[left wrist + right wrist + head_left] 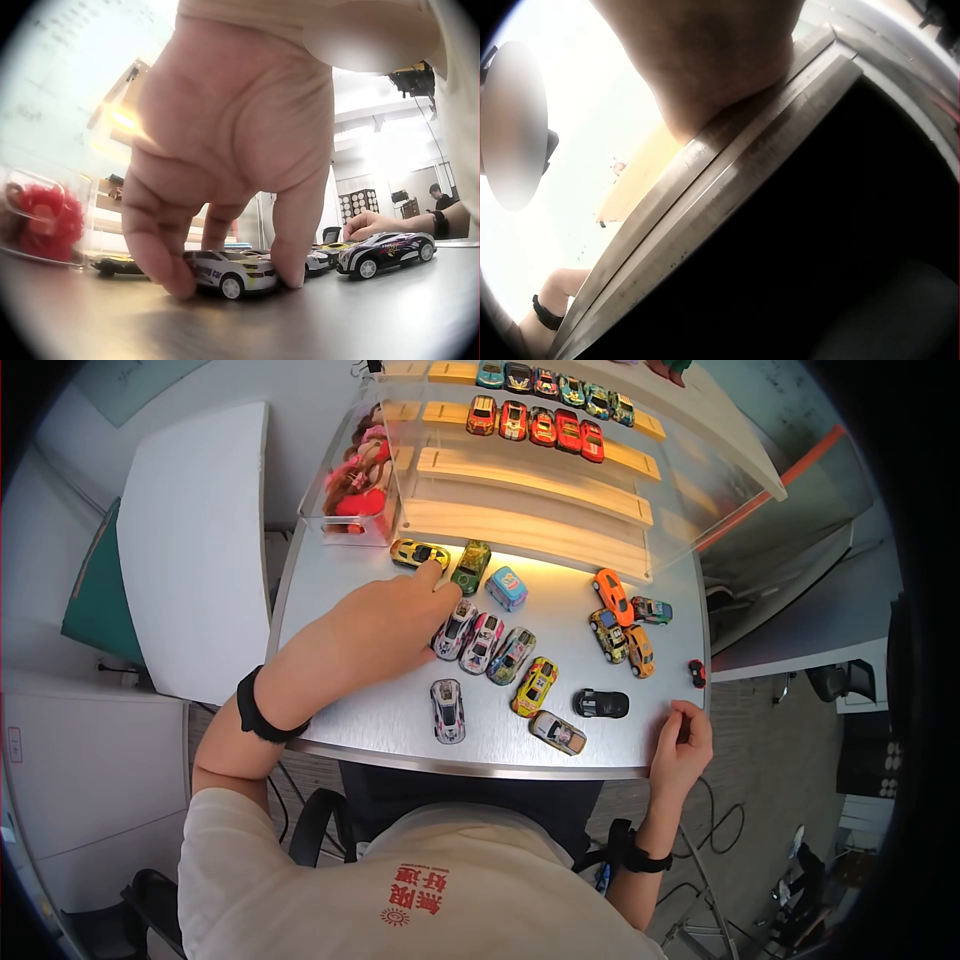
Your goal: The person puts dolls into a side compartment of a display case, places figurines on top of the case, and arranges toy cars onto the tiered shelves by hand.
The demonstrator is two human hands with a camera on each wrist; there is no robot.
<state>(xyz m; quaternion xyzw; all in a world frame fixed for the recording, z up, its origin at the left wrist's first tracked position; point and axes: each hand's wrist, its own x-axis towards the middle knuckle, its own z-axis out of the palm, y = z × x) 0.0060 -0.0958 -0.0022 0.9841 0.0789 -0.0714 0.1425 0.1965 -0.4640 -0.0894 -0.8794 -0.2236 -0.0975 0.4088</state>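
My left hand (390, 618) reaches over the metal table and pinches a white toy car (232, 273) by its two ends, fingers at one end and thumb at the other. Beside that car stand a pink-and-white toy car (482, 643) and a blue-green one (512, 656). Just beyond the fingers are a yellow toy car (420, 554) and a dark green one (471, 567). A white-and-black toy car (448, 711) sits closer to the front edge. At the table's right front corner my right hand (684, 745) rests with loosely curled fingers, holding nothing.
A tiered wooden rack (530, 485) at the back carries two rows of toy cars. Left of it stands a clear box (345, 532) with red dolls. An orange toy car (612, 596) heads a cluster on the right; a black one (602, 704) lies nearer the front.
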